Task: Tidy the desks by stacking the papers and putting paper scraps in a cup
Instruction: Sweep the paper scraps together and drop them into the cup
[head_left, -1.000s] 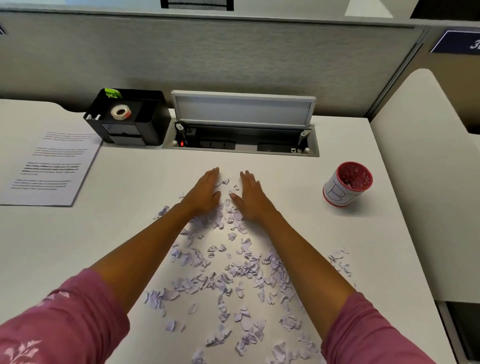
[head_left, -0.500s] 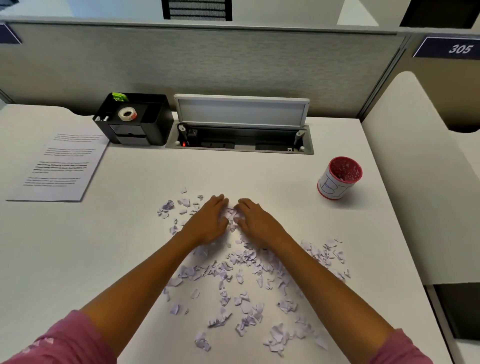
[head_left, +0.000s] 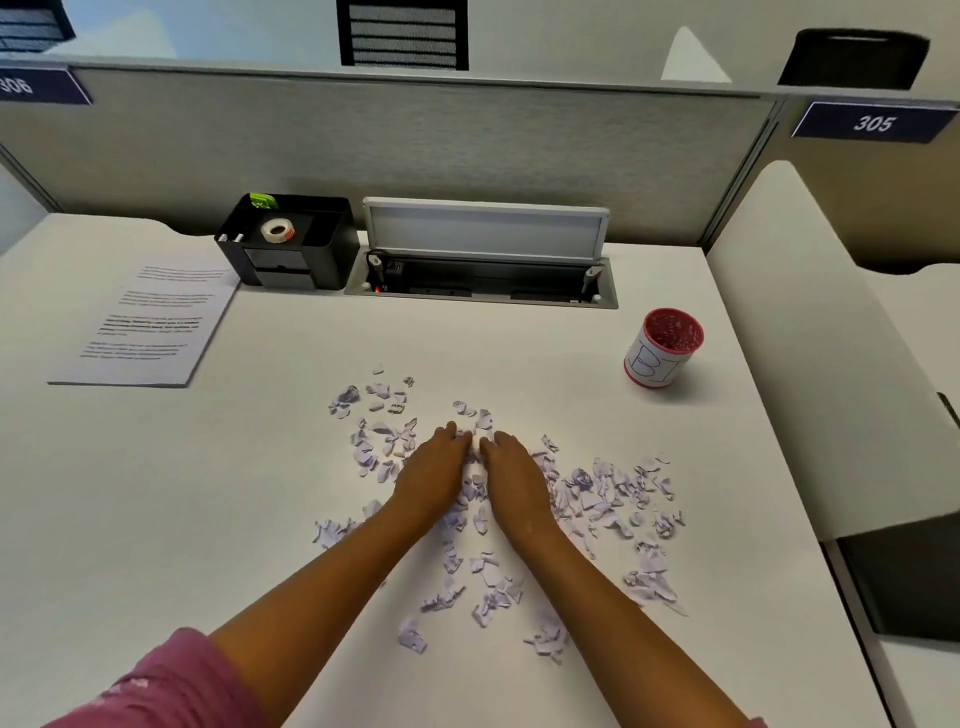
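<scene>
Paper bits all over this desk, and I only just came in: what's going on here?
A person is tidying up. Their left hand and right hand lie side by side on the torn pale paper scraps, raking them together on the white desk. The red-rimmed paper cup at the right already holds some scraps. A stack of printed sheets lies at the left.

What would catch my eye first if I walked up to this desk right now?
Torn paper scraps litter the middle of the white desk, with the left hand and right hand resting among them side by side. A red cup stands at the right; a printed sheet lies far left.
</scene>
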